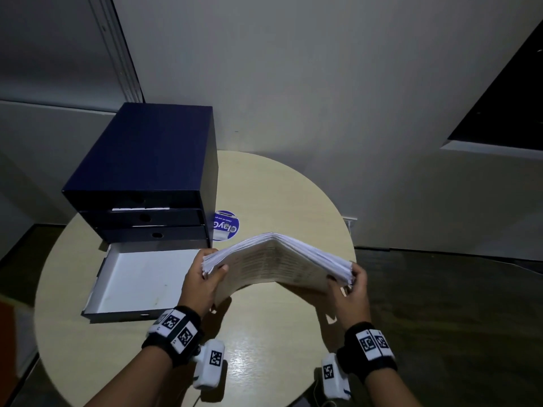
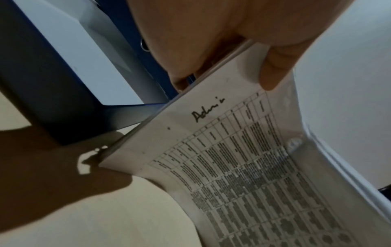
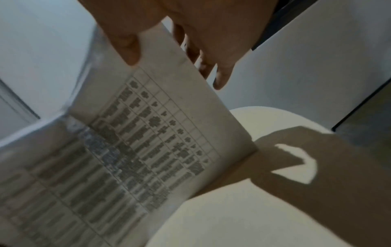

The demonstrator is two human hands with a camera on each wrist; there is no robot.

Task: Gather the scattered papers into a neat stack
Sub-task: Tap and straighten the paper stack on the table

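A thick stack of printed papers is held above the round table, bowed upward in the middle like an arch. My left hand grips its left edge, thumb on the near face. My right hand grips the right edge. In the left wrist view the stack shows a table of text with a handwritten word, pinched between my thumb and fingers. In the right wrist view the sheet is blurred, with my thumb on its front and my fingers behind its edge.
A dark blue drawer cabinet stands at the table's back left. Its lowest drawer, white inside, lies pulled out in front. A round blue sticker lies beside the cabinet. Walls stand close behind the table.
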